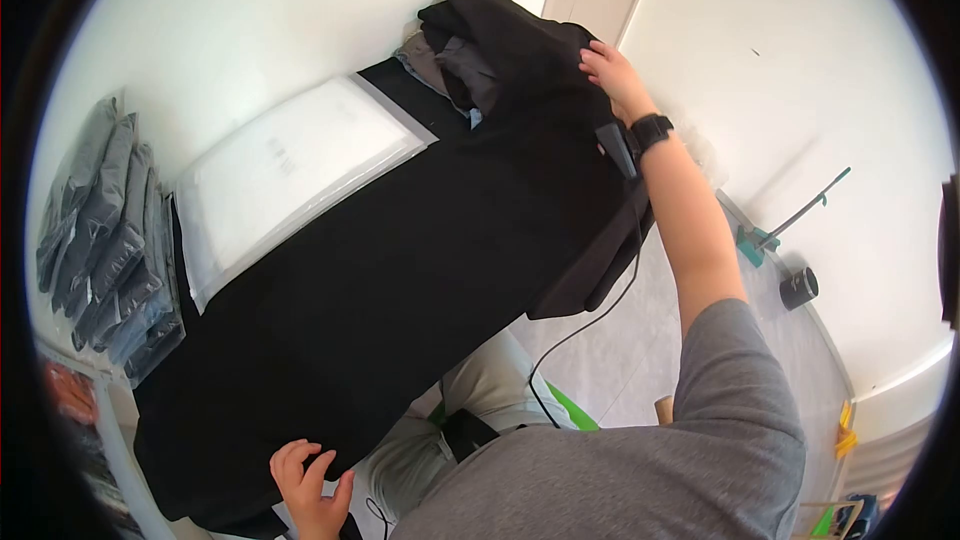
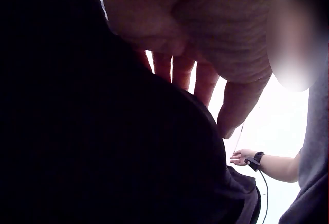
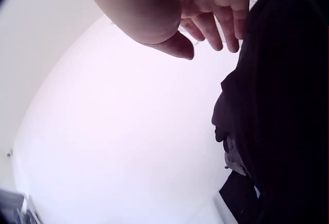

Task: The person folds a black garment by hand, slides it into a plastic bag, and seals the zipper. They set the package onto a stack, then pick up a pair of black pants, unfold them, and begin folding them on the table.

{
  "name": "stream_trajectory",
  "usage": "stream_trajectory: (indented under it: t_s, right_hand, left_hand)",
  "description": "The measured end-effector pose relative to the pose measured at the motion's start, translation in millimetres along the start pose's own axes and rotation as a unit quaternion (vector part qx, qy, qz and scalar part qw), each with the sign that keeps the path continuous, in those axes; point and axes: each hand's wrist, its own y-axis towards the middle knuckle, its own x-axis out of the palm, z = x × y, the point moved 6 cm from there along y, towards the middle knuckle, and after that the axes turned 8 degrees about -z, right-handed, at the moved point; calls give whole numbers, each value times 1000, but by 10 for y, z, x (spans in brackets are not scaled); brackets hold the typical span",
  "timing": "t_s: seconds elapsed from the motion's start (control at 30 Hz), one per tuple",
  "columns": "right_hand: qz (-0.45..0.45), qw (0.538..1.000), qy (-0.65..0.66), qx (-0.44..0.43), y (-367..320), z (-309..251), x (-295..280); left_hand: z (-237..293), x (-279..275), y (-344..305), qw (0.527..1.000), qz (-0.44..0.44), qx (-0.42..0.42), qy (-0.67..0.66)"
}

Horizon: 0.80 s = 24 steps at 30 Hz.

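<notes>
A large black cloth (image 1: 360, 270) covers the table and rises in a bunched heap at its far end. At the heap's right side is the right hand (image 1: 622, 85), fingers extended and touching or just beside the cloth. The left hand (image 1: 312, 490) is at the near edge of the cloth, fingers spread and slightly bent, holding nothing. In the left wrist view the left hand's fingers (image 2: 205, 82) are partly hidden behind the dark fabric (image 2: 103, 147). The right wrist view shows the right hand (image 3: 190, 10) with relaxed fingers beside the dark cloth (image 3: 288, 105).
White packages in clear film (image 1: 300, 160) lie on the cloth by the wall. Bagged dark garments (image 1: 105, 230) are stacked at the left end. Folded clothes (image 1: 428, 68) show under the heap. A cable (image 1: 600, 318) hangs from the right wrist's device. A dustpan (image 1: 755, 243) and bin (image 1: 799, 288) stand right.
</notes>
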Motion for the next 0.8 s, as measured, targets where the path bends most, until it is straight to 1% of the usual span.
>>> stream_trajectory:
  t_s: [0.03, 0.07, 0.1, 0.17, 0.2, 0.23, 0.3, 0.37, 0.43, 0.5, 0.53, 0.57, 0.6, 0.67, 0.7, 0.73, 0.77, 0.8]
  right_hand:
    - [-11, 997, -71, 1, -27, 23, 6]
    - [-27, 984, -155, -88, -191, 12, 24]
    - [-35, 967, -224, -117, -347, -53, 127]
    - [-81, 926, -321, -182, -891, -250, 450]
    - [-112, 908, -350, -201, -1168, -323, 649]
    - [-146, 889, -373, -223, -1437, -369, 853]
    - [-250, 869, -332, -268, -1957, -370, 1295]
    - [-337, 836, -309, -305, -2510, -475, 1748]
    - [-400, 814, -245, -342, -2942, -536, 2183]
    - [-442, 790, -196, -376, -3272, -498, 2528]
    - [-427, 790, -195, -395, -3400, -502, 2665]
    - [-435, 779, -194, -408, -3493, -539, 2797]
    - [-446, 774, -199, -403, -3575, -552, 2909]
    - [-462, 765, -198, -403, -3699, -582, 3053]
    - [-463, 754, -235, -403, -3744, -571, 3114]
    - [-463, 742, -272, -401, -3778, -553, 3163]
    - [-467, 739, -268, -406, -3806, -551, 3186]
    - [-467, 726, -299, -406, -3817, -516, 3210]
  left_hand:
    - [-31, 13, -8, 1000, -1, -5, -2]
    - [-76, 31, 2, 1000, -4, 1, 6]
    - [-87, 46, -3, 1000, -10, 2, 15]
    - [-81, 53, 34, 999, 13, 8, 28]
    - [-89, 63, 34, 999, -10, 3, 42]
    - [-86, 71, 45, 999, -12, 11, 51]
    - [-24, 65, 94, 997, -10, 13, 75]
    - [-16, 112, 92, 996, -14, -12, 90]
    - [-28, 146, 85, 995, -4, -28, 99]
    - [-40, 160, 60, 993, 39, -4, 110]
    - [-51, 171, 37, 992, 53, -4, 116]
    - [-48, 155, 19, 991, 66, -2, 120]
    - [-44, 155, 14, 989, 71, -15, 130]
    - [-24, 110, 5, 983, 113, -33, 139]
    - [-26, 109, -7, 982, 117, -41, 145]
    - [-56, 74, -34, 976, 146, -77, 144]
    - [-89, 39, -68, 968, 175, -111, 142]
    - [-94, 13, -93, 960, 194, -119, 161]
